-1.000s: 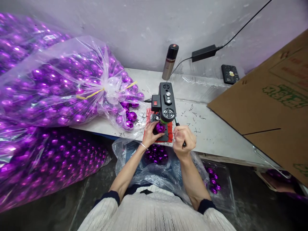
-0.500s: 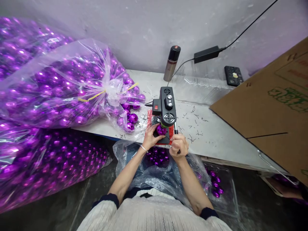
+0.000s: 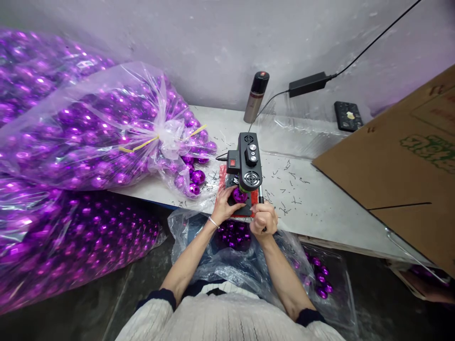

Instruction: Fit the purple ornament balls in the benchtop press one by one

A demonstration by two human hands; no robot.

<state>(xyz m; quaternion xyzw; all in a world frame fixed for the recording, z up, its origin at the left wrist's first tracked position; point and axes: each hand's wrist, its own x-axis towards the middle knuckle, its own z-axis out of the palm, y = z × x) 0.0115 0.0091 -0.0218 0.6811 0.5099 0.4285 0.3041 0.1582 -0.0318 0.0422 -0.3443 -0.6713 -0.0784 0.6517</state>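
Thumb and fingers of my left hand [image 3: 224, 207] are closed round a shiny purple ball [image 3: 239, 194], which sits under the head of a small black press machine [image 3: 250, 161]. The machine stands on a red and black base [image 3: 243, 210] at the table's front edge. Its metal lever ends in a black handle, and my right hand [image 3: 263, 220] is wrapped round that handle. More purple balls [image 3: 233, 234] lie in the clear plastic sheet across my lap, just below the machine.
Big clear bags [image 3: 95, 128] of purple balls fill the left side. A spray can [image 3: 256, 97], a power adapter [image 3: 307, 85] and a black phone-like object [image 3: 348, 116] are at the back. A cardboard box [image 3: 401, 156] stands right. Dark scraps litter the white table [image 3: 302, 203].
The whole view has shifted slightly, so things appear a little lower and to the right. Both hands keep their places on the ball and the lever handle.
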